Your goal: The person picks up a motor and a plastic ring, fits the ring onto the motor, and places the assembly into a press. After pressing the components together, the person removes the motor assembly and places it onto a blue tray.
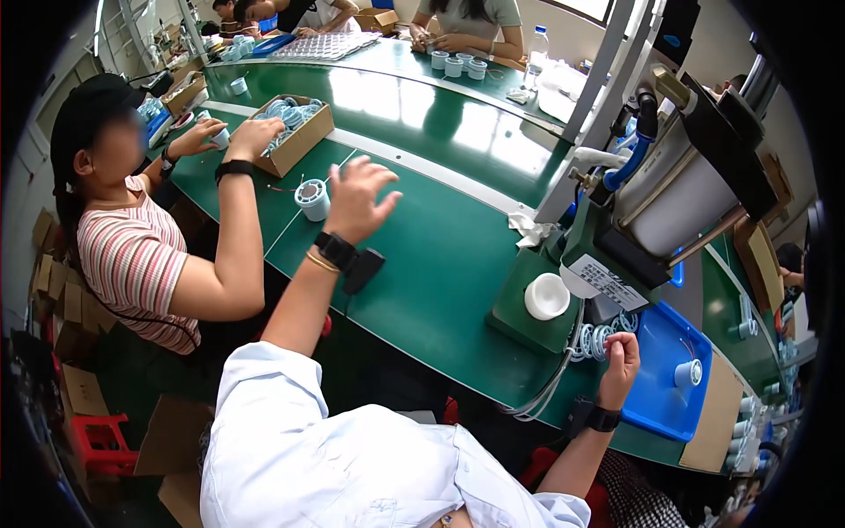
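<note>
My left hand (359,198) is over the green table with its fingers spread and nothing in them. Just left of it stands a light-blue cylindrical housing (312,201) with a round metal-looking part in its top and a thin wire at its side. My right hand (620,374) is closed, fingertips pinched at the edge of a cluster of light-blue rings (591,341), apparently on one of them. The rings lie between the press base and a blue tray (662,422). Inside the tray is another light-blue housing (688,373) with a wire.
A press with a large cylinder (673,202) rises at the right; a white round holder (547,297) sits on its green base. On my left a co-worker (141,229) handles parts beside a cardboard box (304,145) of light-blue rings. More people work across the table. Cables hang at the front edge.
</note>
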Available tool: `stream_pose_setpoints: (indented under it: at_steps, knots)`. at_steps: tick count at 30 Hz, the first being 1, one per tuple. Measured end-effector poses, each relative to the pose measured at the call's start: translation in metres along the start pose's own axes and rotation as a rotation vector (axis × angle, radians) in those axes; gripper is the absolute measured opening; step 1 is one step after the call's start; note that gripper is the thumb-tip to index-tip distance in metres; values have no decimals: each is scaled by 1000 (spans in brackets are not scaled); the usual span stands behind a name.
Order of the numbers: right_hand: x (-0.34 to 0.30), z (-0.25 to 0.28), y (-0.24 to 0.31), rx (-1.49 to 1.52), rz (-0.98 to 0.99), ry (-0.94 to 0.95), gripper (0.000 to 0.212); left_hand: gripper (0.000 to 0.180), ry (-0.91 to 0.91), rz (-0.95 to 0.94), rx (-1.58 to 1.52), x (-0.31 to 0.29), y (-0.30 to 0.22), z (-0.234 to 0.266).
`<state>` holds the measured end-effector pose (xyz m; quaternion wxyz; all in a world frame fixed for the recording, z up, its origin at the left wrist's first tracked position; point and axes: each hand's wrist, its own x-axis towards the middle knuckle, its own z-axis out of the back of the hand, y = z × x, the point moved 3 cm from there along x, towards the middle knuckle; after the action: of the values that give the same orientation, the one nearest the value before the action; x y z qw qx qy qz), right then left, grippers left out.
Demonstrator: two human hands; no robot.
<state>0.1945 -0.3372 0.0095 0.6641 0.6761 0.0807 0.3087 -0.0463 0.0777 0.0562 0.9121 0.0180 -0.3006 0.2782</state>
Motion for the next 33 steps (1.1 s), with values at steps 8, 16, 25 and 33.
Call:
stream_pose_setpoints:
  at_steps: [8,16,25,33]
  knots:
    - [-2,-1,-1,2,-13,-30,12,57,238,208,-315,-54,98,19]
    - [1,-1,6,-7,0,-35,12,58,382,208,-862,-37,-22,-8]
    - [-1,2,3,5,-18,-86,12,61,349,-219,-960,4,-199,-16]
    - [1,-1,3,11,-27,-35,11,63,509,-220,-836,2,-214,-16]
